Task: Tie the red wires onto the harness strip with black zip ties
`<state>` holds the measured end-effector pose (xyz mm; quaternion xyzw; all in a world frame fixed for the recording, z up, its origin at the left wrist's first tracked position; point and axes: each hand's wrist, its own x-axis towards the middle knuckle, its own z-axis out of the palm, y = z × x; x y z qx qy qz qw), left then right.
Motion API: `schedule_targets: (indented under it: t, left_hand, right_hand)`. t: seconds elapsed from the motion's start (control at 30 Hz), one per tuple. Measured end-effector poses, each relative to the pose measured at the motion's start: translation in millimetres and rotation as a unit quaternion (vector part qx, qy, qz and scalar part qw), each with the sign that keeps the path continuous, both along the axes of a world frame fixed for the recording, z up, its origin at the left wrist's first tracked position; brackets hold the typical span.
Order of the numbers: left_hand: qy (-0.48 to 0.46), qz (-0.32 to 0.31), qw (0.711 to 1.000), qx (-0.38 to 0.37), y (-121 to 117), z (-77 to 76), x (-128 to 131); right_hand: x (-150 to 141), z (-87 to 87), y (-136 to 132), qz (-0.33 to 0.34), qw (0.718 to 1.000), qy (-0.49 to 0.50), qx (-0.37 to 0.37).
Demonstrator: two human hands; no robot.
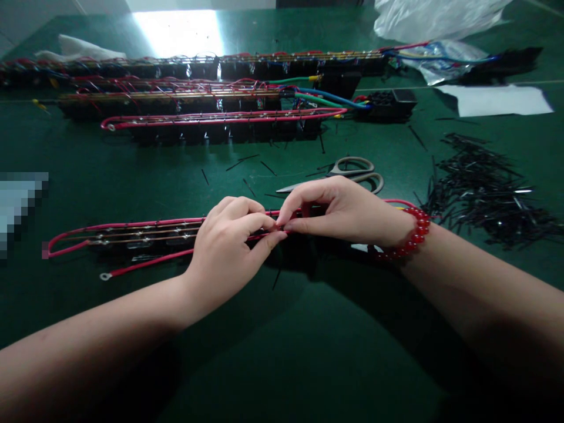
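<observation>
1. Scissors [333, 170], grey-handled, lying just beyond the right hand [339, 208], which partly overlaps them.
2. Loose heap of thin black strips [489, 188], at right; a few strays scattered nearby.
3. Three wired assemblies [211, 126], in rows farther back; white sheet [502, 101] and clear plastic bag [440, 17] at far right.
4. Long black strip assembly [145, 235], lengthwise on the green table [66, 153], under both hands: copper-coloured rods, looped red cable, ring terminal [106, 276] on a loose end (middle hidden by the hands).
5. Left hand [231, 241] and right, fingertips pinched narrow, meeting above the assembly; what lies between them cannot be told.
</observation>
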<state>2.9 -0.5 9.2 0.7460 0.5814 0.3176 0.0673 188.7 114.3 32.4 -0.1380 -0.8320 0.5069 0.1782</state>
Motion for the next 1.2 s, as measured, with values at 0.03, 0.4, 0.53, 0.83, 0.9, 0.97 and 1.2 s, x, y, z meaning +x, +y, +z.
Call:
schedule_targets:
  t: [0.03, 0.4, 0.53, 0.83, 0.9, 0.97, 1.2]
  left_hand:
    - [0.000, 0.000, 1.000, 0.000, 0.1, -0.1, -0.1]
    - [0.010, 0.007, 1.000, 0.003, -0.5, -0.7, 1.0]
    - [0.012, 0.008, 1.000, 0.007, -0.4, -1.0, 1.1]
    - [0.016, 0.005, 1.000, 0.019, -0.6, -1.8, 0.6]
    - [0.018, 0.002, 1.000, 0.019, -1.1, -2.0, 0.6]
    - [0.023, 0.001, 1.000, 0.020, -1.5, -2.3, 0.6]
    - [0.040, 0.002, 0.999, 0.021, -1.8, -3.8, 0.4]
  right_hand:
    - [0.2, 0.0, 0.0, 0.001, 1.000, 0.000, 0.001]
    - [-1.0, -1.2, -1.8, -0.013, 0.999, -0.009, 0.042]
    - [-1.7, -0.8, -2.4, -0.017, 0.998, -0.018, 0.056]
    - [0.0, 0.4, -1.6, -0.011, 0.998, -0.031, 0.052]
    - [-0.2, -0.8, -1.0, 0.003, 0.997, -0.025, 0.069]
    - [-0.5, -2.1, -0.9, 0.015, 0.996, -0.014, 0.091]
    - [0.1, -1.6, -1.6, 0.028, 0.992, -0.016, 0.121]
